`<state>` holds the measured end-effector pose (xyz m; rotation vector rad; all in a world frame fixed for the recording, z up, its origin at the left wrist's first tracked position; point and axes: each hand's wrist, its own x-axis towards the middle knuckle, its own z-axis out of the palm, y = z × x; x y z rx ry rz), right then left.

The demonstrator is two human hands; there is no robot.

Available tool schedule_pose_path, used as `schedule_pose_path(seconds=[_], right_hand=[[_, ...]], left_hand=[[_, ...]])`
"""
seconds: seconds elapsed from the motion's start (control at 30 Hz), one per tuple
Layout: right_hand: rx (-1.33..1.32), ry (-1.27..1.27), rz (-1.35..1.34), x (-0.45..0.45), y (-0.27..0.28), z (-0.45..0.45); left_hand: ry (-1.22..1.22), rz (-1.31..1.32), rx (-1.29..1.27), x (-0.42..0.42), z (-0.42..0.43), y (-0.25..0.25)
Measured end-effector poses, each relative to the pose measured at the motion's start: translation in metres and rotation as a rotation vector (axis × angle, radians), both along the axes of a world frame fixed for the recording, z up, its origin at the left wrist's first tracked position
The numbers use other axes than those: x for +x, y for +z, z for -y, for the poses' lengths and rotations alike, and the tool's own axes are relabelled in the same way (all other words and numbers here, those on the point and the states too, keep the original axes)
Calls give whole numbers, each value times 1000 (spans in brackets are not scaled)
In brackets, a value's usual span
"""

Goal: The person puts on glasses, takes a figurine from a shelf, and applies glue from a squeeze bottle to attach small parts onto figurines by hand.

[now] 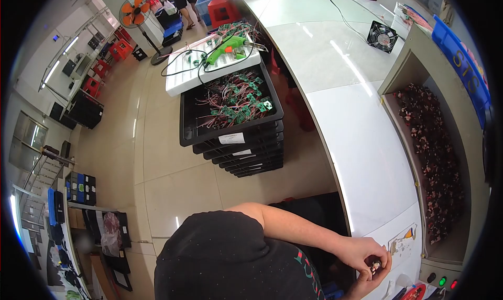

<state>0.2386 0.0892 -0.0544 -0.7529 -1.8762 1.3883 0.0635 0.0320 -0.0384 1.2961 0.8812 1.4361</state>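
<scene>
The left hand (361,252) and the right hand (370,285) meet at the lower right of the frame, fingers curled nearly closed around a small dark part (375,266) with pale bits on it. The part sits between the two hands, touching the fingertips, and is partly hidden by them. Just right of the hands, a printed sheet (402,245) lies on the white bench (361,143), and a red dish (414,293) shows at the bottom edge. Along the right side a grey box (445,257) holds a heap of small dark pieces (432,164), with lit green and red buttons (443,281) below. At upper centre, a green glue gun (225,50) rests on a white foam tray (178,81) over stacked black crates (230,139).
</scene>
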Motion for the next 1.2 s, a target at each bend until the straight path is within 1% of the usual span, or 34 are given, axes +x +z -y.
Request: schedule_pose_path(seconds=[0.33,0.43,0.63,0.67,0.87,1.2], right_hand=[[16,-19,-4,-1,-2,-1],[-41,-28,16,-4,5,3],[67,-60,106,-17,17,8],[82,-63,72,-19,14,8],[93,-82,116,-21,19,11],[91,-65,110,-20,18,10]], left_hand=[[19,-13,21,0,0,0],[21,-11,13,0,0,-1],[32,-16,41,2,-2,-4],[50,-15,63,4,-3,-7],[60,-16,86,3,-3,-8],[57,-35,100,1,-2,-6]])
